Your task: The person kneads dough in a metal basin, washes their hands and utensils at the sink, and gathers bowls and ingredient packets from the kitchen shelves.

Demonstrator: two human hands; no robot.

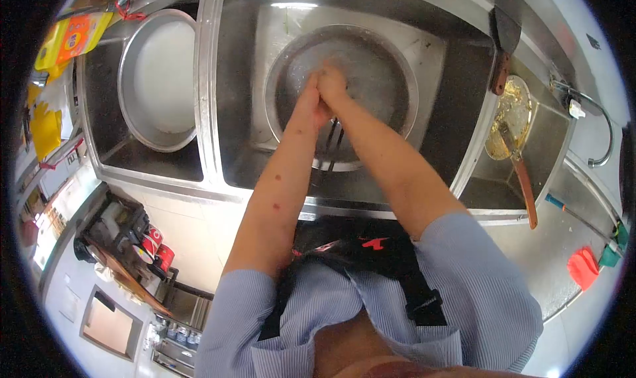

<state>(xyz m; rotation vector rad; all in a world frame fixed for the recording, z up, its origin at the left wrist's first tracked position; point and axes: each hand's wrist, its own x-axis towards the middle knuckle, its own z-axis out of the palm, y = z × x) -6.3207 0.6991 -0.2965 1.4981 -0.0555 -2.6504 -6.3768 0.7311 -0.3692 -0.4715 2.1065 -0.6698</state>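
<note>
My left hand [314,100] and my right hand [332,85] are pressed together above a round metal basin [412,106] with cloudy water in it. My fingers are closed, and the right hand is slightly blurred by motion. Thin dark sticks, which look like chopsticks [329,143], stick out below my hands toward the basin's near rim. Their other ends are hidden by my hands. The basin stands in the middle compartment of a steel sink [457,106].
A second metal basin [124,90] with whitish liquid stands in the left compartment. On the right are a soiled oval plate [522,106], a wooden-handled spatula [523,186], a dark-bladed turner [501,73] and a curved faucet [606,129]. Yellow packaging [59,43] hangs at the left.
</note>
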